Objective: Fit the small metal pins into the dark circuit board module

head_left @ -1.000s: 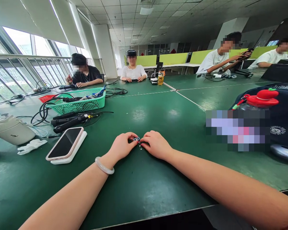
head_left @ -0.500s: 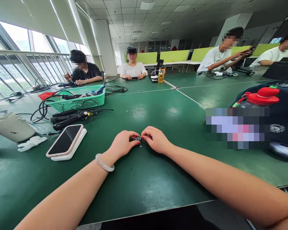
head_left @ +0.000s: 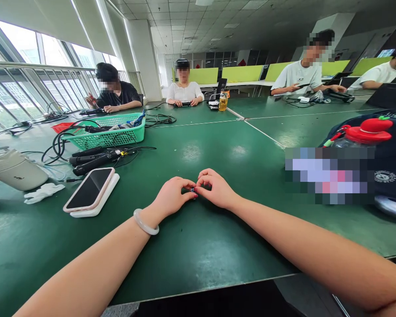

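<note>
Over the green table point(head_left: 198, 246), my two hands meet at the fingertips. My left hand point(head_left: 171, 196), a pale bangle on its wrist, pinches a small dark piece with light specks point(head_left: 193, 190) between thumb and index finger. The fingers of my right hand point(head_left: 217, 190) are closed in a pinch against the right side of that piece. Most of it is covered by the fingertips, and its kind cannot be made out.
To the left lie a phone point(head_left: 90, 189) on a white box, a crumpled tissue point(head_left: 43, 193), black cables and a green basket point(head_left: 110, 136). A red-lidded bottle point(head_left: 368, 132) and a dark bag point(head_left: 392, 154) are on the right. Several people sit around the table.
My hands have drawn closer together, the right fingers now over the small piece, which shows less. A co-worker at the far right has lowered the hands and a dark device.
</note>
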`<state>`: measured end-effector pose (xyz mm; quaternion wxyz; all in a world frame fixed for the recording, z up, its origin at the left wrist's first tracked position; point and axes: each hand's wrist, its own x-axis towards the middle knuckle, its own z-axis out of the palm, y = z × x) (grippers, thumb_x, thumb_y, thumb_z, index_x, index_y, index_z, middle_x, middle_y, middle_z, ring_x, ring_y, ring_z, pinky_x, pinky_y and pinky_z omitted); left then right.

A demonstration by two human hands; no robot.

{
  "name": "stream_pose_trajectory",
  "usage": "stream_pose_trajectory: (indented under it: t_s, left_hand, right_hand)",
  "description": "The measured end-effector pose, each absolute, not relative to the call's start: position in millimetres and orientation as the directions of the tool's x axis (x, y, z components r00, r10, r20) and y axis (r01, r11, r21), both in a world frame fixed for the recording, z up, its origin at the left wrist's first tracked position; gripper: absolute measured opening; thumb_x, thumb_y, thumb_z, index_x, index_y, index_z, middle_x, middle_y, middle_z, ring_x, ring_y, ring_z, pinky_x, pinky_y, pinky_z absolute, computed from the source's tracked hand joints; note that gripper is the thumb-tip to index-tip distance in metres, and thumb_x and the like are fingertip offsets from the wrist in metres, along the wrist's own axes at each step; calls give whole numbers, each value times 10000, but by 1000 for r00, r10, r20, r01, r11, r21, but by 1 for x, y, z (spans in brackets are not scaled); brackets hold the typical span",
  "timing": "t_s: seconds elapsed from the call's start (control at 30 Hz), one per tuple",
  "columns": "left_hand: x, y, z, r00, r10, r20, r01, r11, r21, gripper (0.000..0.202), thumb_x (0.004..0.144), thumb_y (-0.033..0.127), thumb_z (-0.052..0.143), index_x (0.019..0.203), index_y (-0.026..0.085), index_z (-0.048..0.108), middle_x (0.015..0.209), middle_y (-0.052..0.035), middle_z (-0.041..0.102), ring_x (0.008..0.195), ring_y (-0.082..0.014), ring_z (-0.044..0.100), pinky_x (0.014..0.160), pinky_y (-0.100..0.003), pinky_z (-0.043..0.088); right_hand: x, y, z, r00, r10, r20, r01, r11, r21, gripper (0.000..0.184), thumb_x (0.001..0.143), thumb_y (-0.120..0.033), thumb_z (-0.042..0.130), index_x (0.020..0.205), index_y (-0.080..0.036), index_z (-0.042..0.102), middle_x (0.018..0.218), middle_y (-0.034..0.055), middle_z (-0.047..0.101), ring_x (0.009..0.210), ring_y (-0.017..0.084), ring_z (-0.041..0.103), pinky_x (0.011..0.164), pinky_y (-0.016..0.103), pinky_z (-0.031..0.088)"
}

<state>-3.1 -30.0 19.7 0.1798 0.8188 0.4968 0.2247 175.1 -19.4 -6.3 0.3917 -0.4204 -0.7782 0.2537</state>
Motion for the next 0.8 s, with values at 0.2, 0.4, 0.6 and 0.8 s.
stream_pose_trajectory:
  t_s: [0.2, 0.4, 0.6, 0.8]
  left_hand:
    - [-3, -29, 20, 404, 899, 168, 747, -430, 506, 244, 744, 358, 632, 958, 263, 703, 952, -12, 698, 934, -210, 602, 849, -313, 443]
    - [-4, -29, 19, 409, 898, 161, 749, -431, 503, 260, 736, 368, 637, 963, 258, 701, 949, -15, 699, 937, -215, 602, 853, -318, 446]
    - [-11, -23, 17, 270, 952, 145, 745, -302, 595, 273, 790, 379, 562, 990, 240, 686, 945, -13, 712, 863, -191, 633, 790, -296, 473]
    - [-13, -19, 16, 230, 963, 141, 734, -267, 625, 268, 767, 340, 592, 999, 239, 680, 966, -9, 711, 895, -183, 636, 809, -288, 473]
  right_hand:
    - [176, -20, -8, -328, 857, 398, 475, 514, -714, 86, 755, -240, 613, 702, -174, 626, 956, 27, 525, 741, 102, 501, 715, 272, 440]
    - [178, -20, -6, -297, 842, 451, 477, 540, -694, 55, 780, -238, 597, 767, -188, 617, 935, 21, 550, 768, 110, 514, 709, 256, 441]
    - [178, -26, -4, -429, 776, 462, 590, 628, -507, 115, 826, -273, 593, 768, -191, 649, 835, 26, 603, 823, 146, 532, 770, 288, 424]
    - [172, -32, -6, -535, 767, 354, 700, 638, -323, 205, 774, -382, 669, 830, -185, 654, 830, 40, 610, 814, 173, 531, 774, 320, 424]
